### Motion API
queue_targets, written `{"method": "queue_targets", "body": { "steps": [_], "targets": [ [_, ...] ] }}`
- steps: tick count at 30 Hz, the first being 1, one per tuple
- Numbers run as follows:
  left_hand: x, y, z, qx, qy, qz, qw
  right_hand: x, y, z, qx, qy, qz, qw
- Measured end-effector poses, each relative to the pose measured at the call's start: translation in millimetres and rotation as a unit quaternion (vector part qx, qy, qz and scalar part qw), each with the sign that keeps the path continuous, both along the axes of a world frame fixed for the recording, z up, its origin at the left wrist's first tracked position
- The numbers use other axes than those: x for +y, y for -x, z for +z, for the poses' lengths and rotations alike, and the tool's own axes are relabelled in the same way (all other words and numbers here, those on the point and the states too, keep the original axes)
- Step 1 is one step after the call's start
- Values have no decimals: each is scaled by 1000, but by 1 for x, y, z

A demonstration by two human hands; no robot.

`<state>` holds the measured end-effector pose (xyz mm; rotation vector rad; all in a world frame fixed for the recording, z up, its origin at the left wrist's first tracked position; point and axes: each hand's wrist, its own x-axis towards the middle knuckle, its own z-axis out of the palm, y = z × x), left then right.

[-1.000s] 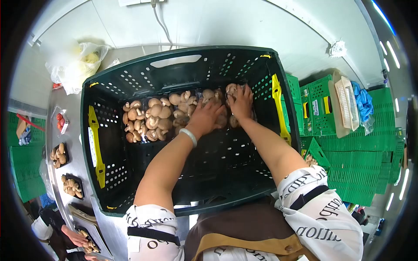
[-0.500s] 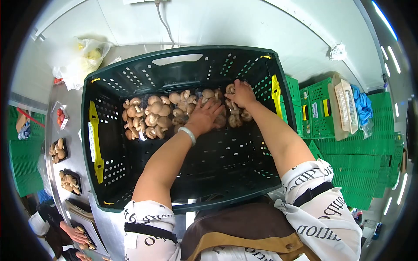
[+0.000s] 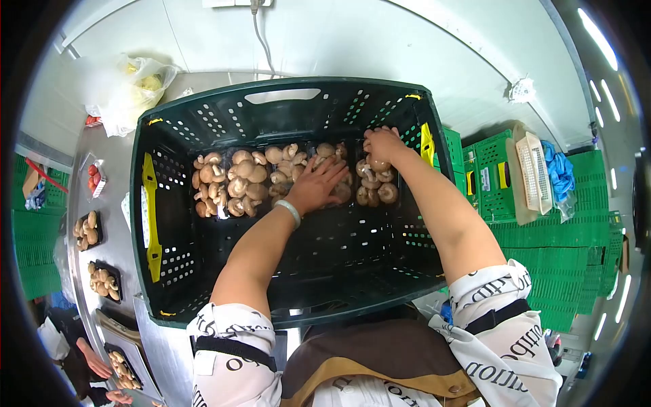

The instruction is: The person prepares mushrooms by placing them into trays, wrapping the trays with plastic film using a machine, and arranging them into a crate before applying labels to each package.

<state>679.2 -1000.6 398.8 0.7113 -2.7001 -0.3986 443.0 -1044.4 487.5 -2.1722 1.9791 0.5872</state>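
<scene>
A dark green plastic crate [image 3: 285,268] stands in front of me with packs of brown mushrooms [image 3: 244,178] in a row along its far side. My left hand [image 3: 317,184] lies flat over one of the middle packs, fingers spread. At the right end of the row, my right hand [image 3: 384,145] has its fingers curled over the far end of another pack of mushrooms [image 3: 378,183]. Part of that pack is hidden under the hand. A gap separates it from the pack beneath my left hand.
On the metal counter at left are two black trays of mushrooms [image 3: 104,281] and a small pack of tomatoes [image 3: 95,180]. A plastic bag [image 3: 139,91] lies behind them. Green crates [image 3: 495,176] stand at right. Another person's hands [image 3: 95,359] show at lower left.
The rightmost pack and my right hand have shifted slightly to the right, and the right fingers are more curled. My left hand stays over the same mushrooms. The view has shifted a little.
</scene>
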Motion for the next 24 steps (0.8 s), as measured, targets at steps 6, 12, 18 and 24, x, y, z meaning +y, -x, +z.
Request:
{"method": "queue_targets", "body": {
  "steps": [6, 12, 18, 24],
  "targets": [
    [-1, 0, 2, -4, -10, 1, 1000, -21, -4, 46, -2, -93, 67, 993],
    [-1, 3, 10, -28, -27, 5, 999, -29, 20, -1, -121, -68, 47, 989],
    [-21, -41, 28, 11, 18, -48, 999, -16, -22, 11, 18, -54, -28, 998],
    [-23, -129, 40, -48, 4, 97, 994, 2, -47, 3, 58, -99, -87, 990]
  ]
}}
